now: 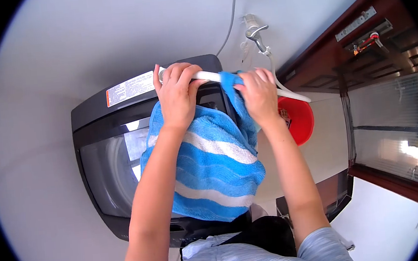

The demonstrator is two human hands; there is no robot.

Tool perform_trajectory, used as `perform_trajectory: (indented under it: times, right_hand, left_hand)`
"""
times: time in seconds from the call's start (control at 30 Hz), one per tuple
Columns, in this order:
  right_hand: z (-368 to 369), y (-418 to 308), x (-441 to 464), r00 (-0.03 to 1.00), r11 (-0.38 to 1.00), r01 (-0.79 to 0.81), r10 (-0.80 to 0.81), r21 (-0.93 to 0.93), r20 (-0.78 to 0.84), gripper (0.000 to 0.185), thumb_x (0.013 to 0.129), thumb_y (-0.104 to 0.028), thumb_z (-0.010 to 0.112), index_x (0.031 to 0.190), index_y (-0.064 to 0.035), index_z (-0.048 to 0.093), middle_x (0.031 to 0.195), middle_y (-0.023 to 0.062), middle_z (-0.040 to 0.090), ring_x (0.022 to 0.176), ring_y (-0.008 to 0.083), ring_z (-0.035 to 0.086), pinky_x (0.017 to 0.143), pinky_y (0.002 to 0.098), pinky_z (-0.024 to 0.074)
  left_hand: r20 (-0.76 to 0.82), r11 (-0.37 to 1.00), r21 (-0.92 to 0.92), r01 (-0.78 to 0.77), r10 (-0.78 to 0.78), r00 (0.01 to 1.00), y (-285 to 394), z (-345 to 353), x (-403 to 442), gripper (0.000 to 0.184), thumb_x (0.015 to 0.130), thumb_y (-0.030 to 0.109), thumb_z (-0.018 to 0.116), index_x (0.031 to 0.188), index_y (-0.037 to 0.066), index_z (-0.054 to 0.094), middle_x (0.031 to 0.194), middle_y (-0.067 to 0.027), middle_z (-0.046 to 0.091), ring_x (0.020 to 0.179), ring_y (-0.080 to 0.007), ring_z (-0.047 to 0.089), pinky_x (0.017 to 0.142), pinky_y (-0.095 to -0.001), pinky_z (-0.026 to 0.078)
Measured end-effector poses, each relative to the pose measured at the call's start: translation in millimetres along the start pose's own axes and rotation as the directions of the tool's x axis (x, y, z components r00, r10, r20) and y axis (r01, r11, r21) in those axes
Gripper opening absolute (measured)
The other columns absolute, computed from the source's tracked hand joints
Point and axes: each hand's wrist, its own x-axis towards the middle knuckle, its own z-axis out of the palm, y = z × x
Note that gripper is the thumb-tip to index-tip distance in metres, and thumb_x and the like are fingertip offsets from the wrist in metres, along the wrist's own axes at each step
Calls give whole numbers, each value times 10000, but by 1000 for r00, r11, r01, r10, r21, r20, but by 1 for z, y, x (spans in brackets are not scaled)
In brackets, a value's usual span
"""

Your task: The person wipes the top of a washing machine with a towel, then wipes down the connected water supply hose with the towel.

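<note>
A white hose [208,76] runs across the back of a dark top-loading washing machine [100,121]. My left hand [178,91] is closed around the hose near its left end. A blue towel with white stripes [217,164] hangs over the machine's right part and front. Part of this towel is wrapped over the hose, where my right hand [259,93] grips it with bent fingers. Between my forearms the rest of the cloth hangs loose. Some of the hose is hidden behind my fingers and the towel.
A red bucket [303,119] stands on the floor right of the machine, with the hose passing above it. On the wall is a metal tap [256,34] with a thinner pipe. A grey cable [233,16] runs down the wall. A dark wooden door [368,42] is at right.
</note>
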Motion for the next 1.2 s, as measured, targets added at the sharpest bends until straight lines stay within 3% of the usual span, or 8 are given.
perform_trajectory:
  times: [0.1,0.23,0.43,0.57,0.8,0.9,1.0,1.2]
  right_hand:
    - [-11,46,-31,999,998,-44,43,35,19,169,884,-202,617,923,-39,600,874,117,626,915,332,577,927,472,411]
    - [-19,101,-75,971,974,-226,225,2,-83,260,979,-189,476,880,1,625,884,175,627,925,381,571,905,480,417]
    - [-15,114,-83,891,910,-413,398,-26,-217,375,1012,-208,453,776,3,654,727,159,630,754,331,609,849,444,440]
    - [-12,75,-58,921,924,-378,368,-56,-130,438,1011,-273,453,727,-39,691,640,139,627,665,323,618,785,447,453]
    - [5,-32,12,926,941,-336,338,38,-166,429,980,-330,506,628,-111,616,595,77,624,603,254,615,680,397,431]
    - [7,-22,5,943,955,-296,293,9,-158,390,956,-352,554,644,-124,604,587,55,617,583,228,615,651,372,430]
    - [-4,0,-11,982,983,-179,181,29,-62,423,913,-466,587,676,-115,574,570,39,607,544,230,616,603,355,436]
    - [-30,64,-54,988,979,-139,127,149,91,379,875,-424,635,751,-88,511,581,109,547,582,361,564,630,428,455]
  left_hand:
    - [4,1000,11,-2,2,1000,1,1,1,164,832,237,681,973,159,649,1009,9,626,1057,-212,563,1142,-499,204]
    - [-3,1000,30,9,-9,1000,0,3,0,168,839,243,680,978,155,647,1008,5,627,1055,-215,563,1141,-495,205]
    - [1,999,45,-2,2,1000,1,2,0,173,850,248,668,987,145,643,1022,-6,632,1063,-224,562,1138,-495,214]
    - [50,995,102,-21,16,999,2,1,0,185,876,157,634,1051,100,615,1070,-40,623,1111,-247,544,1146,-475,203]
    - [60,991,114,-66,59,996,-1,1,-1,175,903,217,624,1047,120,607,1064,-27,621,1105,-243,544,1148,-492,202]
    - [67,989,137,-60,51,996,1,0,-1,182,918,242,606,1052,119,603,1063,-27,617,1109,-247,541,1152,-490,195]
    - [70,983,170,-71,60,996,1,0,-1,175,919,241,601,1044,118,606,1055,-26,613,1102,-250,542,1150,-485,195]
    - [53,972,219,-82,72,996,-1,3,-1,178,892,219,618,1040,122,613,1054,-34,618,1085,-250,551,1128,-477,219]
